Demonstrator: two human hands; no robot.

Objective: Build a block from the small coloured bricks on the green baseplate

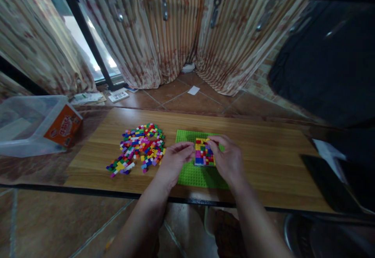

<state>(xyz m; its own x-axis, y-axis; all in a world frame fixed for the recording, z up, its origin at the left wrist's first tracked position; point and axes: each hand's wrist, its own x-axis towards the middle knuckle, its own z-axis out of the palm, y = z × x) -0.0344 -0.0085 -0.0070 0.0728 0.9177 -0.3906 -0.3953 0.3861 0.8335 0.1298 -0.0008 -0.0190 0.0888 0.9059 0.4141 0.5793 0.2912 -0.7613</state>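
Note:
A block built of many coloured toy bricks [204,158] stands on a green studded baseplate [190,178], its top a mix of red, yellow, blue, pink and green. My right hand [228,158] reaches over its upper right corner, thumb and fingers closed together around a small yellow toy brick [207,140] at the top edge. At the block's left side is my left hand [177,158], thumb and forefinger pinched together. Whatever lies between those fingertips is too small to make out. Part of the block's right side is hidden by my right hand.
Left of the baseplate, a heap of loose toy bricks [143,145] is spread on the wooden table [269,160]. A clear plastic bin [35,133] with an orange label stands at far left. A dark flat object [325,180] lies at the table's right end. Curtains [175,39] hang behind.

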